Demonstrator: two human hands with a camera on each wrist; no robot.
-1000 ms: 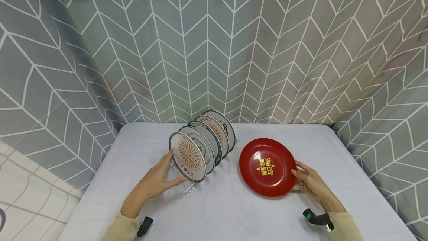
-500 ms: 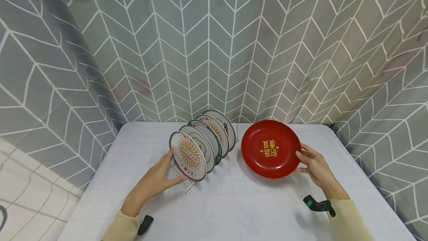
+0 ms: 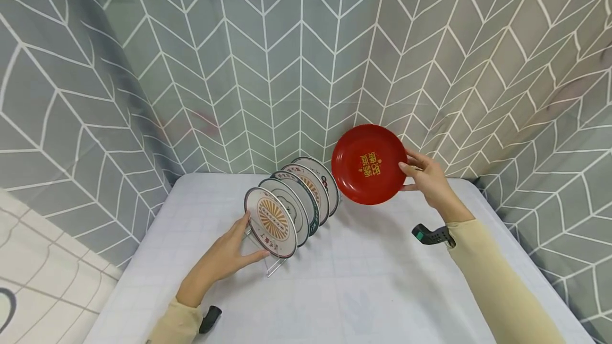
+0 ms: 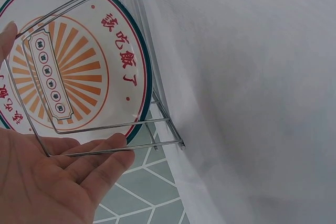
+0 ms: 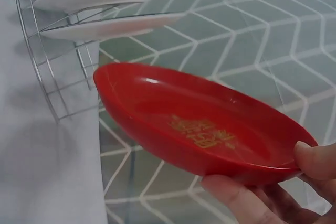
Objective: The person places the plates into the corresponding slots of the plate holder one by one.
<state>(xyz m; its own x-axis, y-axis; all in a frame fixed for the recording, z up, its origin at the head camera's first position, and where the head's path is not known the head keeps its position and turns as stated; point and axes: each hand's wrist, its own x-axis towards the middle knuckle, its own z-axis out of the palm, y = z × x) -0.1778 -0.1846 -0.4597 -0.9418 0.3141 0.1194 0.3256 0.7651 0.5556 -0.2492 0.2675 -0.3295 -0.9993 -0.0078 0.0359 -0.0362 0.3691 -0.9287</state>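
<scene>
A wire dish rack point(image 4: 157, 125) holds several patterned plates on edge. My left hand point(image 3: 229, 254) grips the rack's near end, thumb on one side and fingers on the other, around the front white plate point(image 3: 270, 222) with its orange sunburst. In the left wrist view the fingertips lie along the lower wire by that plate's rim. My right hand point(image 3: 427, 177) pinches the right edge of a red plate point(image 3: 349, 166) with gold lettering, thumb on the inner face and fingers beneath. The red plate is raised off the table and tilted, just right of the rack's far end.
A white cloth covers the table point(image 3: 334, 301). A patterned grey curtain point(image 3: 296, 68) hangs close behind the rack and along both sides. Each wrist has a black strap device point(image 3: 432, 234). White tiles point(image 3: 38, 248) show at the left.
The red plate has been lifted off the table by my right hand, moving away from me and then left toward the rack's far end. My left hand has stayed at the rack.
</scene>
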